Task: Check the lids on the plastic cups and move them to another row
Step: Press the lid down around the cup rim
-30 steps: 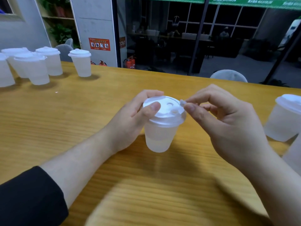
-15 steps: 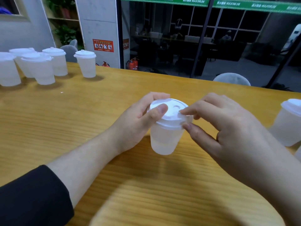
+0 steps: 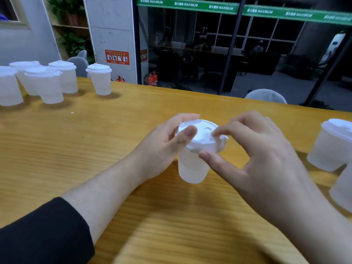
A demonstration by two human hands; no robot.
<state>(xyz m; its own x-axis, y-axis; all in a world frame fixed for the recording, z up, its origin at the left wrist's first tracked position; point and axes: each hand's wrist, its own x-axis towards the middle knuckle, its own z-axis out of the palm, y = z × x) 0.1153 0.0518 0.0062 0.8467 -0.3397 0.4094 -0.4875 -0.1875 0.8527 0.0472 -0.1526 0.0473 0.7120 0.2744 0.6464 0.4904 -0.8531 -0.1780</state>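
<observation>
Setting: wooden surface (image 3: 80, 149) before dark glazing with green banners; fire extinguishers (image 3: 152, 79) stand on the floor beyond its far edge.
View: head camera, the only one, looking forward and down.
Cup in hand (image 3: 192, 168): translucent plastic, upright at centre of the surface, between both hands, brought close for inspection.
Lid (image 3: 200, 136): white, seated on that cup; a small tab at its 3 o'clock edge looks raised, though blur prevents certainty.
Left hand (image 3: 163, 147): curled round the cup's 9 o'clock side, thumb laid on the lid's rim, evidently to steady the cup while the lid is tested.
Right hand (image 3: 253, 147): fingers bent onto the lid at 3 o'clock, thumb below the rim, pinching the lid's edge, probably pressing the tab down.
Far group (image 3: 45, 82): five lidded cups at 10 o'clock, well apart from the hands; likely one row.
Near group (image 3: 329, 145): lidded cups at 3 o'clock, partly cut off; likely the other row.
Stage, judged: lid check under way; transfer not yet made.
</observation>
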